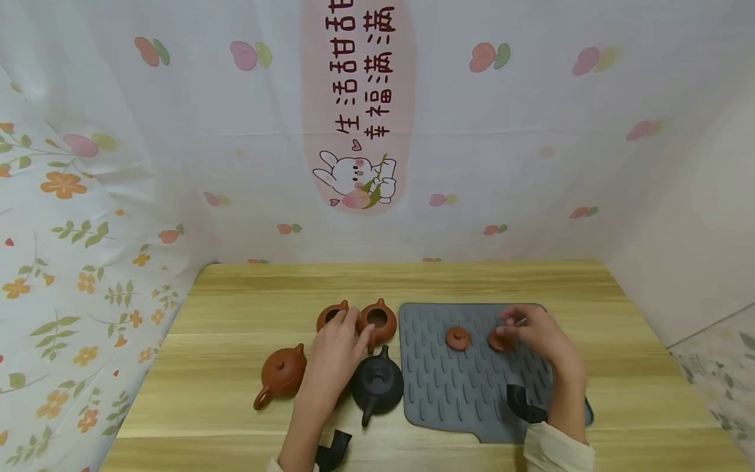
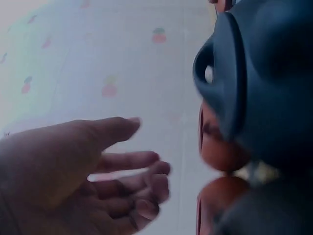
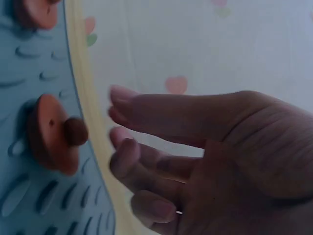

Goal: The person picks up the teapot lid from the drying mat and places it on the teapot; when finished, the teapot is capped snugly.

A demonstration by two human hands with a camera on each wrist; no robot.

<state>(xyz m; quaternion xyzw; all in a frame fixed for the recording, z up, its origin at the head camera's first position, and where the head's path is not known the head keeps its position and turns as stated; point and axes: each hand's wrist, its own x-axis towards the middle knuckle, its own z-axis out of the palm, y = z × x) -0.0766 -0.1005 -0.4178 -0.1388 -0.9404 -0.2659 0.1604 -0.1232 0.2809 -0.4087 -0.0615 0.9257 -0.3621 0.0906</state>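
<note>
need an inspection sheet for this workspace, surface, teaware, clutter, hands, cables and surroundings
Surface: wood-grain table, gray ridged mat on its right part
Job's things: lidded reddish-brown teapot; two lidless reddish-brown teapots; lidded black teapot; left lid and right lid, both on the mat
Clutter: nothing seen
Left hand: over the lidless teapots, holding nothing
Right hand: by the right lid, fingertips apart from its knob
Cables: nothing seen
Surroundings: white printed backdrop behind, floral cloth at left
</note>
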